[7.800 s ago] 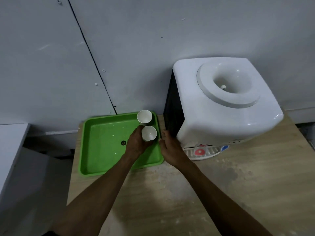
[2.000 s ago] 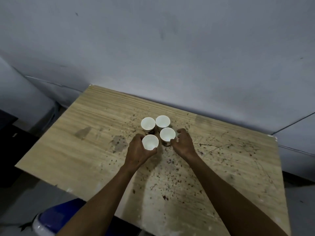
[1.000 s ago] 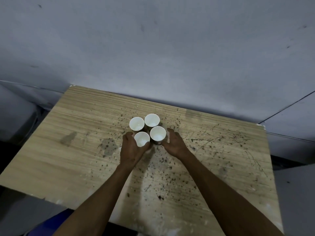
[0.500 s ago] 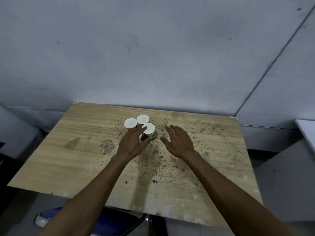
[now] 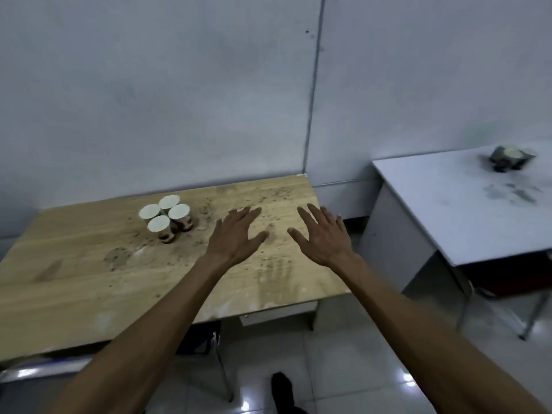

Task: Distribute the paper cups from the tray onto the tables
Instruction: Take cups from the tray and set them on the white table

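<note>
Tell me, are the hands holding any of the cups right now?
No. Both the left hand and the right hand are open with fingers spread, holding nothing. The four paper cups stand together on the wooden table, apart from both hands.

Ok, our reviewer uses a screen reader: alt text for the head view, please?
Four paper cups stand clustered upright on a speckled wooden table; the person's left hand and right hand hover open and empty to their right. A white table with a crumpled object stands further right.
</note>
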A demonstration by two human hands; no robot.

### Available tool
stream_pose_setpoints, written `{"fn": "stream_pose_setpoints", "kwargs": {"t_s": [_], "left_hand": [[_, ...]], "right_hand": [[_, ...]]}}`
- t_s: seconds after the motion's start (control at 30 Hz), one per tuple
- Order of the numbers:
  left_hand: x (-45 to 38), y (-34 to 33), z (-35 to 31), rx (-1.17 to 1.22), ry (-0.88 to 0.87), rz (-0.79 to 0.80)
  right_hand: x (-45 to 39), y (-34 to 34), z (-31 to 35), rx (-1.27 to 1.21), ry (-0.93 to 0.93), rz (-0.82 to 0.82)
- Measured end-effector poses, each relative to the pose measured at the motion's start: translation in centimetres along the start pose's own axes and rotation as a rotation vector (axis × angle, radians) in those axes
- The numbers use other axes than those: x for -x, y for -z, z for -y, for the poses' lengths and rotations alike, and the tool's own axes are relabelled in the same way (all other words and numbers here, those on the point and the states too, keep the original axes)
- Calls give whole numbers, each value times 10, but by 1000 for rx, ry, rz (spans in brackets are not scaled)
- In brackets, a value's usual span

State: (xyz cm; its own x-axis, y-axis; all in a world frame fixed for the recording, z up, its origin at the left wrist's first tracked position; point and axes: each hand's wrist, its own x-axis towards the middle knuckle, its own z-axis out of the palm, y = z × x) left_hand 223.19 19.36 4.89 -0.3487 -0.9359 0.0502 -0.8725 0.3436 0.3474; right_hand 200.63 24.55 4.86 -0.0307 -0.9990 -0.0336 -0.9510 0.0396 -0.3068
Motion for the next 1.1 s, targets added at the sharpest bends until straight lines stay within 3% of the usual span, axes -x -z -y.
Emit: {"fn": "stream_pose_setpoints", "kwargs": {"t_s": [0.5,0.83,1.1], "left_hand": [[-21,-110,-365,37,-490,202],[-12,-200,-649,172,-635,331],[-27,-248,-804,181,-750,366]], "right_hand": [[199,110,-299,-75,-450,-224],[342,202,-544,-45,-628,-293],[397,240,-680,-69,-719,-383]]}}
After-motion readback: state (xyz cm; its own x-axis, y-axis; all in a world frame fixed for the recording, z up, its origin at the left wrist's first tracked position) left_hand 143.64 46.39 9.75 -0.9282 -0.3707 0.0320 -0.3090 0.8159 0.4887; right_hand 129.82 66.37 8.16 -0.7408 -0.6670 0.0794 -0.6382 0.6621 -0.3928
